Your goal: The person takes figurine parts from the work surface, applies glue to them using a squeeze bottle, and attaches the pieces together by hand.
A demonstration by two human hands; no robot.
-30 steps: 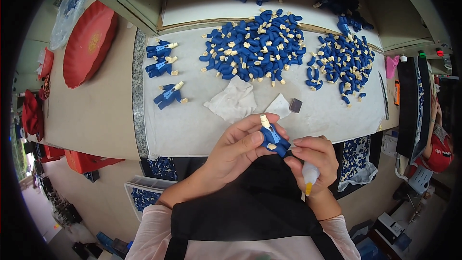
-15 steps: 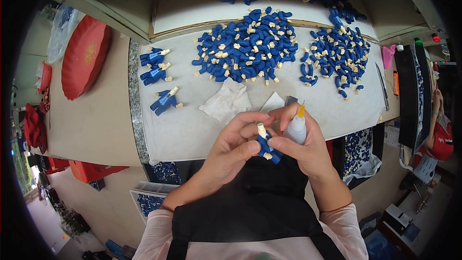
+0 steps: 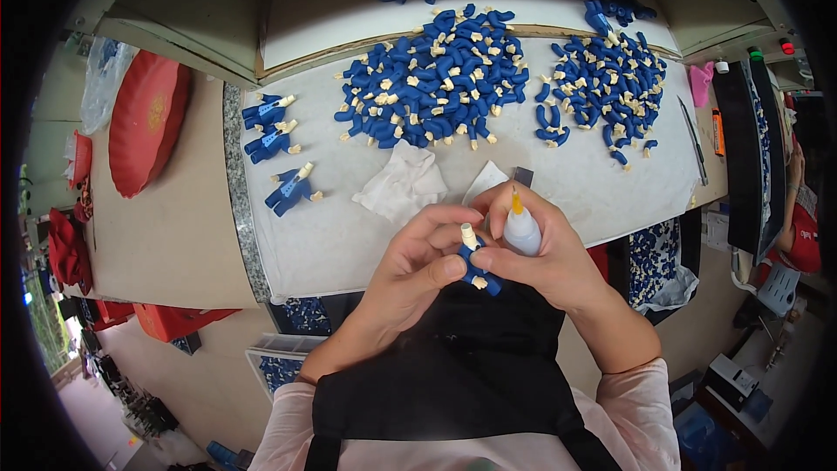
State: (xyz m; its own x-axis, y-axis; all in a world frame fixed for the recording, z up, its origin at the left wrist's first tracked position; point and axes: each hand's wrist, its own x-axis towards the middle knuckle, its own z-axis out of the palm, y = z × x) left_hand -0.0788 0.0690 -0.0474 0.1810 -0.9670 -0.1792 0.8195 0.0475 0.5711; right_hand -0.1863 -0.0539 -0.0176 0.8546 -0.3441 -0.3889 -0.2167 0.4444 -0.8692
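Close in front of my apron, my left hand pinches a small blue doll figure with a cream neck and a cream hand. My right hand presses its thumb against the same figure from the right. Tucked in that right hand is a translucent squeeze bottle with a yellow nozzle, tip pointing away from me. Some of the fingers behind the figure are hidden. Beyond my hands lie a crumpled white cloth and a small white pad.
A big heap of blue arms with cream hands and a smaller heap cover the far table. Several blue figures lie at the left edge. A red tray stands further left; tweezers lie right. Another person sits far right.
Both hands keep their hold on the figure and the bottle, with only a slight shift. The whole view has moved a little.
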